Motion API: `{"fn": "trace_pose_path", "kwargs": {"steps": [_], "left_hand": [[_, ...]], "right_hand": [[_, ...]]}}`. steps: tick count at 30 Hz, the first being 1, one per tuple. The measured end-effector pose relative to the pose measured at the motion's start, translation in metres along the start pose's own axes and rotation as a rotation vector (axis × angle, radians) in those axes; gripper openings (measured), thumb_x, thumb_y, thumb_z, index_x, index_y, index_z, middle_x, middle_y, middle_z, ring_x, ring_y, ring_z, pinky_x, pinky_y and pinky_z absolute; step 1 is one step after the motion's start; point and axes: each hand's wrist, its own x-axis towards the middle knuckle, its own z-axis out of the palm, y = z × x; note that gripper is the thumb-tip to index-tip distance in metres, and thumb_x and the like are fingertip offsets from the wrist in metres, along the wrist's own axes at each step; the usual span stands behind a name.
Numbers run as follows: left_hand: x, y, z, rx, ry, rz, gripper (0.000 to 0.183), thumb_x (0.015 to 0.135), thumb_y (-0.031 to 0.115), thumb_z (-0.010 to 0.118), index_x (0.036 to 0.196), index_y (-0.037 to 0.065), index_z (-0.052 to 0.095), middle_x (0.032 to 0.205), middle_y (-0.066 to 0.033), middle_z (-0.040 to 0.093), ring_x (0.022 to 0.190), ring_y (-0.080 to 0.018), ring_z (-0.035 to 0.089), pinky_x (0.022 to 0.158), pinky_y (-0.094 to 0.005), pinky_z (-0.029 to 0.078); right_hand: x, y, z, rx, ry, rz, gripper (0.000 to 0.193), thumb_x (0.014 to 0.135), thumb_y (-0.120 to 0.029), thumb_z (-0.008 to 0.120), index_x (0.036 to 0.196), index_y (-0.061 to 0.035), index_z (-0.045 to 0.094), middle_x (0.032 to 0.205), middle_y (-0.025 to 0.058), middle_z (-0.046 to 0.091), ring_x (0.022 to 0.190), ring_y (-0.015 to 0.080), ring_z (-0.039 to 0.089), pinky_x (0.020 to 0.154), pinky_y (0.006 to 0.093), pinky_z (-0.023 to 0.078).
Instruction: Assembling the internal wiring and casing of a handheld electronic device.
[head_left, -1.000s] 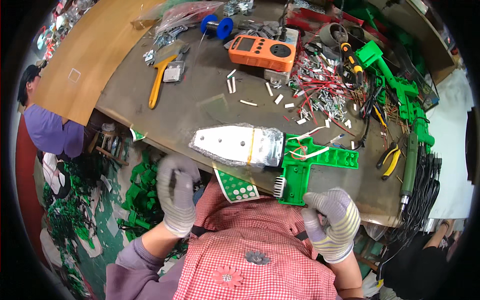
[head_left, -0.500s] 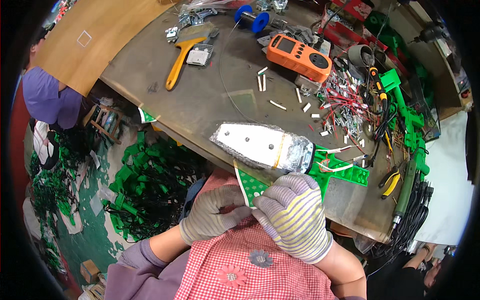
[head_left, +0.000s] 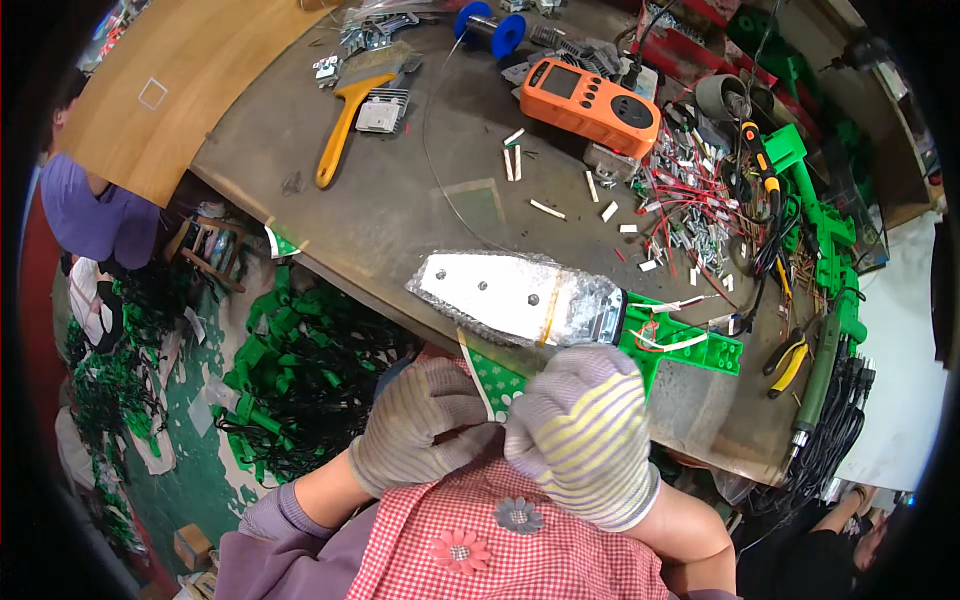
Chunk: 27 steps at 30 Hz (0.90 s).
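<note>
Both of my hands wear striped knit gloves and meet in front of my red checked apron [head_left: 425, 510], below the table's edge. The fingers of my left hand [head_left: 425, 425] are curled, thumb and fingertips together. My right hand [head_left: 585, 430] is closed, its thumb side against the left fingertips. Whatever is pinched between them is too small to make out. A green cloth with white dots [head_left: 492, 372] hangs from the table edge just behind the fingers. Beyond it lies a white tapered plate with three dark holes [head_left: 487, 287], partly in clear wrap, against a green plastic part [head_left: 705, 350] with white-sleeved wires.
On the table [head_left: 330, 225] lie an orange meter [head_left: 588, 105], a yellow-handled brush [head_left: 343, 128], a blue solder spool [head_left: 490, 30] and a heap of red-and-white wired pieces [head_left: 690, 205]. Pliers [head_left: 788, 365] and a green-handled soldering iron [head_left: 820, 385] are at right. Green parts with black cords [head_left: 310, 370] cover the floor.
My two hands stay together at the same place. The right fingers have curled in more tightly, and the left hand has risen slightly. The table things have shifted a little left in the view.
</note>
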Motion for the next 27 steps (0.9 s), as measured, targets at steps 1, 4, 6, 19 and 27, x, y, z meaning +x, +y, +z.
{"fn": "trace_pose_path", "kwargs": {"steps": [1,4,6,19,27], "left_hand": [[0.004,0.001,-0.001,0.017,0.034,0.022,0.015,0.072,0.017,0.077,0.084,0.009,0.073,0.084,-0.0091,0.068,0.075,-0.0276,0.065,0.065,-0.0387,0.05],[0.0,-0.011,-0.026,0.054,-0.229,0.059,0.012,0.067,0.018,0.081,0.076,0.014,0.073,0.077,-0.0051,0.067,0.066,-0.0248,0.063,0.063,-0.0354,0.048],[0.006,-0.014,-0.042,0.047,-0.133,0.112,0.017,0.063,0.023,0.083,0.07,0.017,0.069,0.067,-0.001,0.064,0.065,-0.0208,0.063,0.056,-0.0349,0.046],[0.111,-0.004,-0.001,0.499,-0.268,0.147,0.073,0.061,0.038,0.083,0.126,0.01,0.063,0.114,-0.0131,0.062,0.106,-0.035,0.057,0.096,-0.0488,0.044],[0.11,-0.008,-0.001,0.492,-0.298,0.163,0.076,0.064,0.047,0.082,0.127,0.01,0.062,0.114,-0.0127,0.062,0.106,-0.035,0.058,0.093,-0.0497,0.044]], "right_hand": [[-0.002,0.004,-0.003,0.002,0.003,0.008,0.018,0.057,-0.018,0.069,0.07,-0.0119,0.058,0.076,0.0044,0.055,0.081,0.0255,0.059,0.073,0.0437,0.049],[-0.013,0.017,-0.037,0.077,0.171,0.025,0.023,0.056,-0.012,0.073,0.077,-0.0135,0.063,0.081,0.0011,0.061,0.083,0.0238,0.061,0.077,0.0416,0.051],[-0.039,0.023,-0.05,0.051,0.307,0.181,0.024,0.059,-0.002,0.073,0.078,-0.0132,0.064,0.079,0.0027,0.061,0.08,0.0248,0.061,0.074,0.0422,0.05],[-0.076,0.048,-0.027,-0.12,0.263,0.382,0.02,0.067,-0.009,0.072,0.076,-0.0161,0.056,0.07,0.0052,0.051,0.073,0.0296,0.055,0.064,0.0431,0.043],[-0.075,0.021,-0.075,0.17,0.179,0.339,0.028,0.079,0.005,0.062,0.104,-0.0062,0.068,0.082,0.014,0.062,0.069,0.0331,0.059,0.066,0.0443,0.048]]}}
